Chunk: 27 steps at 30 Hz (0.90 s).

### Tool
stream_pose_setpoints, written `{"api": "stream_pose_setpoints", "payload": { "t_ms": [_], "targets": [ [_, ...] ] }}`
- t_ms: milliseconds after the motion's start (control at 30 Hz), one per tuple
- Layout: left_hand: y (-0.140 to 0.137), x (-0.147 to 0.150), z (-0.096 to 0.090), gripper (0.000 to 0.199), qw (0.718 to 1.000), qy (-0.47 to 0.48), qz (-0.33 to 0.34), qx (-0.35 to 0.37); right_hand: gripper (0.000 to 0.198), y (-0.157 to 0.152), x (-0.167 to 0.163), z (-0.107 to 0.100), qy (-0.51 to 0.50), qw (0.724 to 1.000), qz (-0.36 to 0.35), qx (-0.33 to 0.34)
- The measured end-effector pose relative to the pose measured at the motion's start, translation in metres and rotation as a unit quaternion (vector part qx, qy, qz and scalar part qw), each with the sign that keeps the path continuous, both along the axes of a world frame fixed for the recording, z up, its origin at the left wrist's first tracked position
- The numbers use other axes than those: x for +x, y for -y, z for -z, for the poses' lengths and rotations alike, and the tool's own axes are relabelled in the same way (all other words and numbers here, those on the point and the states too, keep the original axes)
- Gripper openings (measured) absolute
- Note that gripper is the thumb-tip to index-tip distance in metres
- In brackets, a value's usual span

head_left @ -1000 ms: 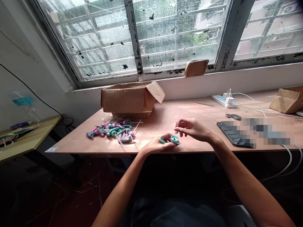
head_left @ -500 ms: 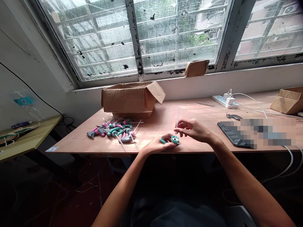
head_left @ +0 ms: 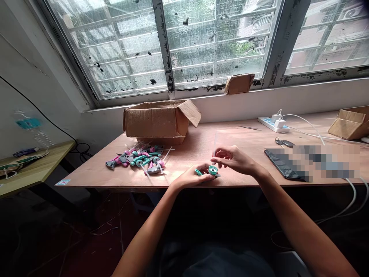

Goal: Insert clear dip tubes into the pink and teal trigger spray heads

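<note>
At the table's front edge my left hand (head_left: 193, 175) is closed around a teal and grey trigger sprayer head (head_left: 213, 168), its round collar facing up. In a pinch, my right hand (head_left: 235, 159) holds a thin clear plastic tube (head_left: 216, 141) upright over the collar. The tube's lower end reaches into the collar's opening; how deep it sits I cannot tell. To the left lies a pile of sprayer heads (head_left: 141, 158) in teal, pink and grey, several with pale tubes sticking out.
An open cardboard box (head_left: 152, 121) stands behind the pile. On the right are a black phone (head_left: 284, 165), sunglasses (head_left: 285, 142), a power strip (head_left: 271, 124) with plugs and cables, and another cardboard box (head_left: 350, 123). A thin rod (head_left: 249, 127) lies near the wall.
My right hand has shifted slightly left, bringing the tube's lower end into the collar. My left hand and the sprayer head have stayed in place.
</note>
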<state>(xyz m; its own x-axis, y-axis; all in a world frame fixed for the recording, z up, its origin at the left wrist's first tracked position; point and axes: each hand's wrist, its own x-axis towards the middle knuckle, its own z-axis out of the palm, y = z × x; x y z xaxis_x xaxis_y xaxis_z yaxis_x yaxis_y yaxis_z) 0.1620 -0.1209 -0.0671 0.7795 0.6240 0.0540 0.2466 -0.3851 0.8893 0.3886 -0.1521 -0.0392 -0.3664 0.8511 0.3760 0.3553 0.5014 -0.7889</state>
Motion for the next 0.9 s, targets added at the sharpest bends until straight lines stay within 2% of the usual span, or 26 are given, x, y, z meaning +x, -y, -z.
{"api": "stream_pose_setpoints", "payload": {
  "t_ms": [133,267,333,433,567,633,700,733,800,900],
  "targets": [
    [0.001,-0.001,0.000,0.044,1.000,0.014,0.001,-0.012,0.037,0.000,0.001,0.000,0.011,1.000,0.004,0.005],
    [0.006,-0.001,-0.002,0.049,0.996,0.059,0.001,-0.067,0.039,0.006,-0.001,-0.007,0.011,0.999,0.029,0.017],
    [0.010,0.001,-0.007,0.050,0.997,0.046,-0.007,-0.058,0.038,0.011,-0.002,-0.012,0.010,0.999,0.033,0.025],
    [0.017,0.005,-0.021,0.044,0.996,0.070,-0.043,0.041,0.034,0.021,-0.001,-0.020,-0.038,0.997,0.041,0.047],
    [0.034,0.002,-0.047,0.039,0.977,0.127,-0.082,0.153,0.023,0.037,-0.002,-0.031,-0.145,0.982,0.039,0.113],
    [0.045,-0.002,-0.058,0.034,0.969,0.104,-0.087,0.206,0.026,0.046,-0.006,-0.038,-0.219,0.963,0.012,0.157],
    [0.055,-0.006,-0.067,0.030,0.959,0.088,-0.090,0.255,0.026,0.056,-0.014,-0.046,-0.319,0.929,-0.019,0.187],
    [0.059,-0.006,-0.069,0.029,0.953,0.087,-0.087,0.277,0.022,0.062,-0.018,-0.050,-0.367,0.910,-0.036,0.189],
    [0.068,-0.006,-0.073,0.031,0.944,0.090,-0.072,0.311,0.039,0.074,-0.026,-0.056,-0.434,0.883,-0.078,0.162],
    [0.084,-0.002,-0.077,0.038,0.934,0.095,-0.051,0.340,0.058,0.094,-0.034,-0.062,-0.468,0.868,-0.136,0.100]
  ]
}}
